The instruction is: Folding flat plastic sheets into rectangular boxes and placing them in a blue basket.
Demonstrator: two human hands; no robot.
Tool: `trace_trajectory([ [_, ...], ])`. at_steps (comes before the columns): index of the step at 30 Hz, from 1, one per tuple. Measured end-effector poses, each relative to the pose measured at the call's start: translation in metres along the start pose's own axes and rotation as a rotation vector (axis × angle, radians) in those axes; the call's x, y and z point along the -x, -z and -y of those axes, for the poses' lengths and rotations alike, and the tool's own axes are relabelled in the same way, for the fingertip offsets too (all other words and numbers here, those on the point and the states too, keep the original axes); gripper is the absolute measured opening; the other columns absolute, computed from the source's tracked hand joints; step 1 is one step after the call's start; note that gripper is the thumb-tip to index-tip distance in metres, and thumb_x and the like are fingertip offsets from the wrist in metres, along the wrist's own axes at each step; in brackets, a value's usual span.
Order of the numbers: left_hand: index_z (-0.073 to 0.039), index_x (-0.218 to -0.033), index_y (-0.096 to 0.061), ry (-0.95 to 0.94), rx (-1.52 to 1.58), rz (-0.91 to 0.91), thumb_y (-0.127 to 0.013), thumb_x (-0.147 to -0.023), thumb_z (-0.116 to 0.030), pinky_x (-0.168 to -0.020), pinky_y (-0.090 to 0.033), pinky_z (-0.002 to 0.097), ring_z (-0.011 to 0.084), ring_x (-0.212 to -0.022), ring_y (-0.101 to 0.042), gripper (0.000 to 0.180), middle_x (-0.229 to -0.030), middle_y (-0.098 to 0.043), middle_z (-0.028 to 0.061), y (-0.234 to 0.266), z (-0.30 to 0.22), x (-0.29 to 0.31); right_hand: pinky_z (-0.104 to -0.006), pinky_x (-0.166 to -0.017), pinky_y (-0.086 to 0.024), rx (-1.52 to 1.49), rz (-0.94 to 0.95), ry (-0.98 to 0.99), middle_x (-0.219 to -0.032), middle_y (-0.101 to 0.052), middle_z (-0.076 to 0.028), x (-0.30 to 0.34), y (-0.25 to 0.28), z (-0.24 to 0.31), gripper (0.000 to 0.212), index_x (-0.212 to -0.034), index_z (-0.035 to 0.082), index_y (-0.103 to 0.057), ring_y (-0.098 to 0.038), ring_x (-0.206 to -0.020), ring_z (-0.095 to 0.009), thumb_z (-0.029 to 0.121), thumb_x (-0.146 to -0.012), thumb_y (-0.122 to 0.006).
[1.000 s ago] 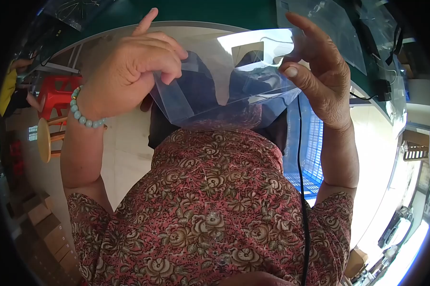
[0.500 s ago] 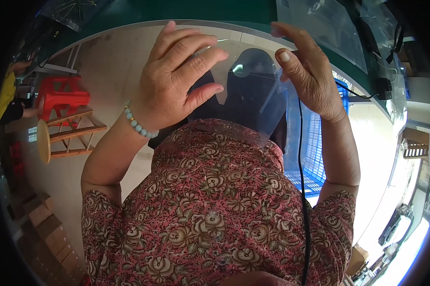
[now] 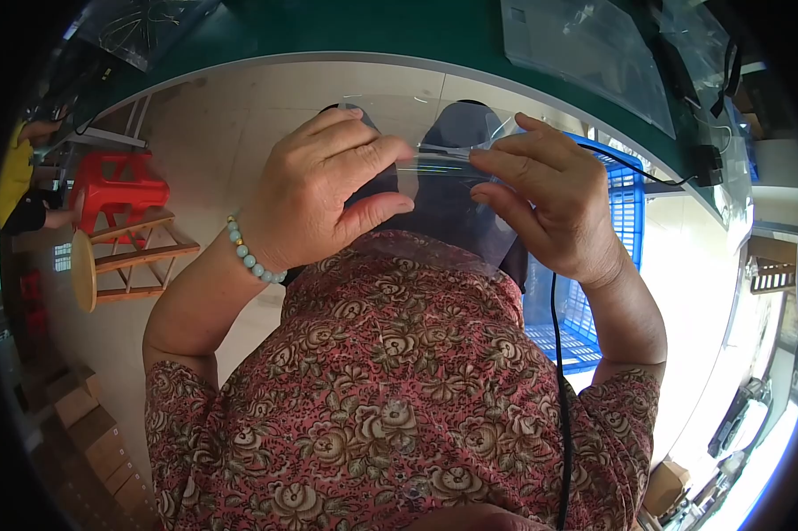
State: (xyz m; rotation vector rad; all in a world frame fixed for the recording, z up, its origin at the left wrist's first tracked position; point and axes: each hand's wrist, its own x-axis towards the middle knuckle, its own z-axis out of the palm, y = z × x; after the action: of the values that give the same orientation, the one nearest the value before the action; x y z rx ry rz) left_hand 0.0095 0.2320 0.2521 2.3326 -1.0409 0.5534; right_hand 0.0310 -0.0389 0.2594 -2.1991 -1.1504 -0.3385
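Observation:
A thin, clear plastic film point(image 3: 441, 166) spans the space between my two hands, above my dark-trousered lap. Bright crease lines run across it, and its lower part lies against my flowered shirt. My left hand point(image 3: 333, 181), with a pale green bead bracelet at the wrist, has its fingertips at the left end of the crease; the thumb is held lower. Opposite it, my right hand point(image 3: 545, 195) bends its fingers and thumb around the film's right side. The film's transparency hides exactly where the fingers pinch it.
A green worktable point(image 3: 372, 31) curves across the front, with a clear plastic sheet stack point(image 3: 585, 66) on its right. Blue crate point(image 3: 625, 203) stands right of my legs. Red stool point(image 3: 120, 186) and wooden stool point(image 3: 134, 257) are left, near a person in yellow point(image 3: 19, 177). A black cable point(image 3: 558, 380) hangs down my front.
Both hands have come down toward my lap. My right hand has turned inward and its fingers have closed nearer the thumb; the film now shows a bright crease between the hands.

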Motion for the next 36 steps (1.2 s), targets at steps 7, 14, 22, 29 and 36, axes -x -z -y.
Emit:
trace_trajectory([
  [7, -0.008, -0.08, -0.067, 0.008, 0.173, -0.009, -0.081, -0.076, -0.015, -0.054, -0.047, 0.0359, 0.0257, -0.059, -0.06, 0.016, -0.064, -0.06, 0.0059, -0.007, -0.01, 0.008, -0.0539, -0.108, -0.045, -0.244, 0.118, -0.044, -0.07, -0.068, -0.008, -0.001, 0.006, 0.002, 0.013, -0.093, 0.003, -0.075, -0.069, -0.069, -0.023, 0.008, -0.082, -0.076],
  [14, -0.008, -0.075, -0.065, -0.003, 0.208, 0.02, -0.081, -0.075, -0.013, -0.052, -0.045, 0.0358, 0.0264, -0.055, -0.06, 0.016, -0.063, -0.06, 0.007, -0.005, -0.017, 0.006, -0.0556, -0.109, -0.043, -0.242, 0.165, -0.042, -0.066, -0.065, -0.006, 0.005, 0.008, 0.005, 0.004, -0.082, 0.004, -0.073, -0.067, -0.065, -0.021, 0.008, -0.083, -0.074],
  [22, -0.008, -0.077, -0.066, -0.113, 0.187, 0.089, -0.082, -0.073, -0.016, -0.055, -0.049, 0.0367, 0.0246, -0.059, -0.06, 0.017, -0.062, -0.057, 0.0047, 0.0, -0.026, -0.001, -0.0446, -0.102, -0.052, 0.036, 0.131, 0.085, -0.116, -0.068, -0.012, -0.027, 0.032, -0.001, 0.036, -0.11, 0.004, -0.072, -0.067, -0.109, -0.026, 0.019, -0.079, -0.082],
  [29, -0.008, -0.078, -0.067, -0.114, 0.196, 0.208, -0.079, -0.078, -0.019, -0.057, -0.049, 0.0356, 0.0246, -0.062, -0.062, 0.016, -0.065, -0.06, 0.0039, 0.013, -0.031, -0.006, -0.0371, -0.076, -0.059, 0.544, 0.332, 0.145, -0.113, -0.066, -0.012, -0.04, -0.001, 0.001, 0.047, -0.123, 0.003, -0.066, -0.069, -0.098, -0.026, 0.011, -0.079, -0.081],
  [36, -0.003, -0.106, -0.068, 0.245, 0.424, 0.714, -0.058, -0.092, -0.016, -0.07, -0.053, 0.0447, 0.037, -0.08, -0.068, 0.021, -0.084, -0.07, 0.0169, 0.024, -0.018, -0.023, -0.0294, -0.065, -0.055, 0.064, 0.264, 0.041, -0.087, -0.07, -0.011, -0.059, 0.03, -0.021, 0.019, -0.104, 0.0, -0.073, -0.07, -0.077, -0.024, 0.016, -0.093, -0.069],
])
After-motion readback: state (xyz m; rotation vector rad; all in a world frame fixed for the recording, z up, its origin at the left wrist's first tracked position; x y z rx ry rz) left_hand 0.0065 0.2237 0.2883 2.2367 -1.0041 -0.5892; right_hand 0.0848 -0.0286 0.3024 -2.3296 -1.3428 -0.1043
